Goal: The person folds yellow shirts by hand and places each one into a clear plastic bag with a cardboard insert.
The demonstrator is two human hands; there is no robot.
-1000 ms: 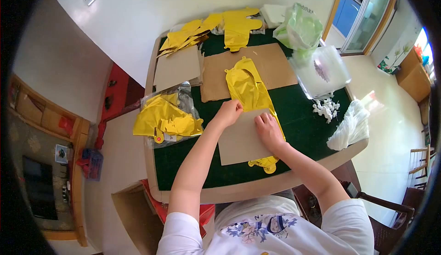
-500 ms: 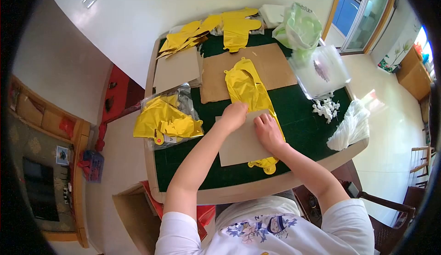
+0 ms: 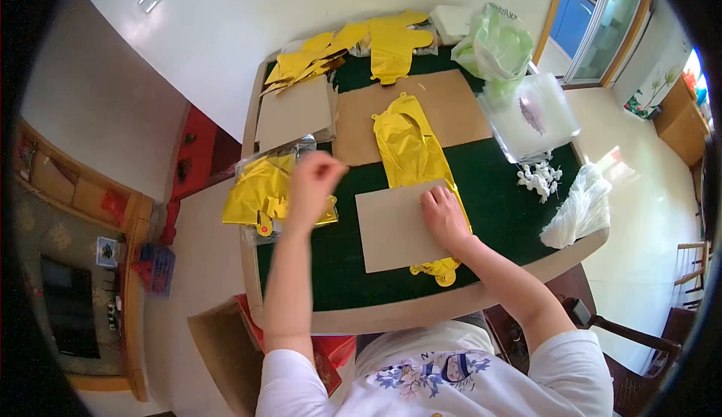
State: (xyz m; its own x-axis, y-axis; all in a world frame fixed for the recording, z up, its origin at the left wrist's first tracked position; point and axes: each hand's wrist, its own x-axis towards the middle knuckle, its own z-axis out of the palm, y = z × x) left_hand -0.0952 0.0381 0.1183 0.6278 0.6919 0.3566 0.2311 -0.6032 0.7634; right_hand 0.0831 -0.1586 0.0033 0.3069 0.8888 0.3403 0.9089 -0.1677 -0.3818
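Observation:
My right hand (image 3: 445,218) lies on a grey-beige cardboard sheet (image 3: 395,229), fingers resting on its surface near the right side. Beneath the sheet is a flat yellow foil balloon (image 3: 412,146). Its upper part stretches away past the card, and a small lobed end (image 3: 436,270) pokes out at the bottom. Raised left of the card, my left hand (image 3: 310,188) is smeared by motion with its fingers bent. Behind it sits a clear plastic bag with crumpled yellow foil (image 3: 259,189); whether the hand holds anything is not clear.
A brown cardboard piece (image 3: 451,109) lies mid-table on the green cloth (image 3: 331,274). Stacked grey cards (image 3: 293,116) and yellow foil pieces (image 3: 391,45) are at the back. Rightward are clear plastic sleeves (image 3: 534,120), white scraps (image 3: 539,180), white plastic (image 3: 577,210) and a green-white bag (image 3: 496,48).
My left hand has left the top edge of the card and swung up and left toward the bagged foil. My right hand stays on the card, which remains nearly in place.

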